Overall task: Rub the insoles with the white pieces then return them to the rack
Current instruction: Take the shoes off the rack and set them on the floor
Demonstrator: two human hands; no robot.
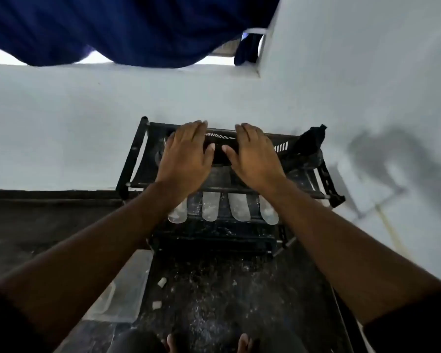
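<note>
Both hands are reaching over the top shelf of the rack (135, 151). Left hand (186, 154) is lying palm-down, fingers straight and together, pressing on something dark on that shelf. Right hand (255, 156) is doing the same just beside it, thumbs nearly meeting. Neither hand is curling round anything as far as I can see; what's under the palms is mostly hidden, so I can't tell if it's an insole or a shoe. A striped white pattern is showing between the fingertips.

Judging by that, the return step is in hand: the person is seating or flattening an item on the top shelf. Next move probably calls for lifting both hands clear without dragging the item off, then checking whether anything is left to rub.

Four insoles (210, 206) are lying side by side on the lower shelf, pale grey, rounded ends pointing toward the person, looking dusted with white. The leftmost one is partly hidden behind the left forearm.

White pieces (162, 282) are lying on the dark floor below the rack, well apart from it, with white crumbs scattered around. A clear container (112, 296) is sitting to their left. Dark cloth (313, 138) is hanging on the rack's right corner.
</note>
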